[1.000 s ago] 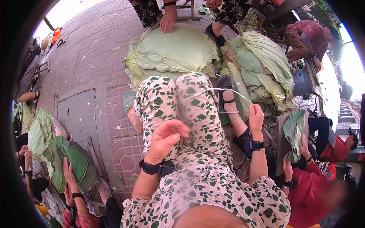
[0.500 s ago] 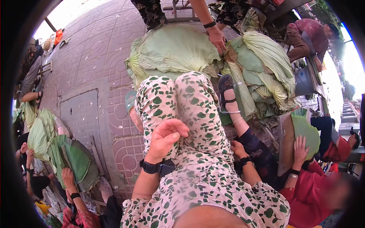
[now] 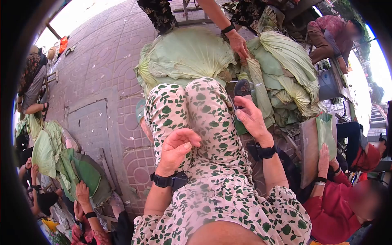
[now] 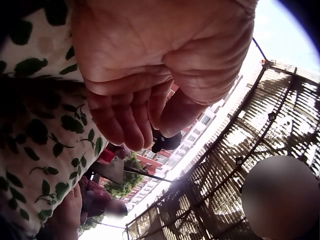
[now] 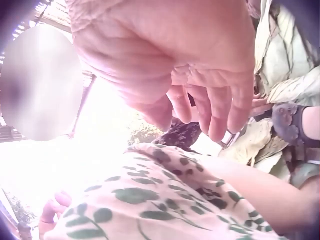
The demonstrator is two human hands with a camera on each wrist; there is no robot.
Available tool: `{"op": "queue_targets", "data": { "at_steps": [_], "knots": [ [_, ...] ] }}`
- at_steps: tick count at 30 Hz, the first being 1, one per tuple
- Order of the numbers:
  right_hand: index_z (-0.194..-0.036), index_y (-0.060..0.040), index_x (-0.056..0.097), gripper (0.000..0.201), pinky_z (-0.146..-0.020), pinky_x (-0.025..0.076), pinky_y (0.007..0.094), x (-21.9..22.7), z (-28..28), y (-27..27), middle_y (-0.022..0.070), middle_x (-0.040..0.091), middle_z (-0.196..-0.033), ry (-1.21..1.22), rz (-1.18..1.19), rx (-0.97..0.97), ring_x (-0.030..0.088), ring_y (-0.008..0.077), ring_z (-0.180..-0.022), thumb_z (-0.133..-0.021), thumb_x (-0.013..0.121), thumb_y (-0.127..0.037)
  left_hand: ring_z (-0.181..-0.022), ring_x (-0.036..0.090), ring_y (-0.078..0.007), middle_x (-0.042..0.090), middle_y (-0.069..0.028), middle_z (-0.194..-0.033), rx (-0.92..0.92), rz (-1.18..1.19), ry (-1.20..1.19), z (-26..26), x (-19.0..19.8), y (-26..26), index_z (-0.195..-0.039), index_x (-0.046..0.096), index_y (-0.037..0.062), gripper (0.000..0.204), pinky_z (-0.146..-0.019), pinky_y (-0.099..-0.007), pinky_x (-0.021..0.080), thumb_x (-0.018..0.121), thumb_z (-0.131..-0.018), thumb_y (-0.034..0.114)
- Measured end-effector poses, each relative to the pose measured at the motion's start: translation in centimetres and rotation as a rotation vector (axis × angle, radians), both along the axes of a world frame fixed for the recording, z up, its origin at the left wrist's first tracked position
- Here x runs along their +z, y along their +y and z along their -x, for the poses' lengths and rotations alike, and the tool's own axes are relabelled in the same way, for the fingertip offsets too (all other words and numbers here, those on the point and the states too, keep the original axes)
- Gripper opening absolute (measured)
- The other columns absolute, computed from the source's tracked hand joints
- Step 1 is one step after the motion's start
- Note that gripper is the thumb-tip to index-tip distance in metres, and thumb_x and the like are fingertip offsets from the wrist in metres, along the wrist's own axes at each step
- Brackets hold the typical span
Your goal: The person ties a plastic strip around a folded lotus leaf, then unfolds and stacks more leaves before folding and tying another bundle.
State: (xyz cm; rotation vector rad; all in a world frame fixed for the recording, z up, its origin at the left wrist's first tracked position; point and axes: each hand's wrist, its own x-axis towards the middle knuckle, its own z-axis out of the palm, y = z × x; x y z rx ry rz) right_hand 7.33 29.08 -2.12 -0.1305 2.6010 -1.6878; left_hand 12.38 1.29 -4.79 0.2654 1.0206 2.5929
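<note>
My left hand hovers over or rests on the left thigh of the leaf-print trousers, palm turned inward, fingers loosely bent with nothing in them. Forward beside the right knee, my right hand is raised with its fingers relaxed and apart; the right wrist view shows no object in its palm. Just beyond the knees lies a broad stack of pale green lotus leaves. To its right is a second stack of folded lotus leaves. Another person's hand reaches down between the two stacks, at a rolled leaf.
At right, a person in red presses a green leaf on a board. At left, other people handle leaves. A blue-grey bucket stands at far right. Patterned paving stretches left.
My right hand held a white strip, dropped beside the thigh, then rose forward, now without the strip showing. My left hand stayed put. The opposite person's hand moved right, between the leaf stacks.
</note>
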Motion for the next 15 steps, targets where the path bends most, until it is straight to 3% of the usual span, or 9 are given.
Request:
{"op": "queue_targets", "data": {
  "at_steps": [1,2,4,10,15],
  "knots": [
    [-0.126,0.0008,0.044,0.049,-0.092,0.041,0.0318,0.8,0.4,-1.2,0.0152,0.051,-0.121,0.096,-0.091,0.126,0.05,0.0223,-0.11,-0.087,0.059,-0.026,-0.089,0.06,-0.0193,0.062,-0.0134,-0.102,0.003,0.008,-0.005,0.0,0.0,0.1,-0.113,0.052,-0.0011,0.033,-0.084,-0.0316,0.046,0.06,-0.082,0.007],
    [-0.126,0.0008,0.044,0.049,-0.092,0.041,0.0318,0.6,0.6,-2.5,0.0152,0.051,-0.121,0.097,-0.09,0.122,0.05,0.0223,-0.11,-0.087,0.059,-0.026,-0.089,0.06,-0.0193,0.062,-0.0134,-0.102,-0.001,0.01,-0.004,0.0,0.0,0.1,-0.113,0.052,-0.0011,0.033,-0.084,-0.0316,0.046,0.06,-0.082,0.007],
    [-0.128,-0.0003,0.041,0.056,-0.099,0.035,0.0362,0.3,0.8,-4.6,0.019,0.044,-0.127,0.34,-0.252,0.184,0.043,0.0297,-0.119,-0.086,0.057,-0.034,-0.089,0.06,-0.0196,0.062,-0.0139,-0.102,0.016,0.025,-0.005,-0.1,-0.1,0.0,-0.113,0.052,-0.0011,0.033,-0.084,-0.0316,0.046,0.06,-0.082,0.007],
    [-0.13,-0.0003,0.04,0.059,-0.103,0.031,0.0359,-0.7,0.3,-3.8,0.0202,0.041,-0.131,0.139,-0.079,0.145,0.039,0.0321,-0.124,-0.086,0.057,-0.035,-0.089,0.06,-0.0206,0.062,-0.0147,-0.102,0.034,0.027,-0.014,-0.2,0.0,0.1,-0.113,0.052,-0.002,0.033,-0.083,-0.0322,0.047,0.059,-0.082,0.005],
    [-0.131,-0.0006,0.039,0.061,-0.103,0.031,0.0353,-0.7,0.1,-3.7,0.0203,0.04,-0.133,0.124,-0.042,0.133,0.038,0.0311,-0.125,-0.085,0.058,-0.036,-0.091,0.059,-0.0215,0.06,-0.0138,-0.102,0.025,0.071,-0.003,-0.2,0.1,0.2,-0.112,0.052,-0.0004,0.033,-0.083,-0.0342,0.048,0.06,-0.081,0.008]
  ]
}}
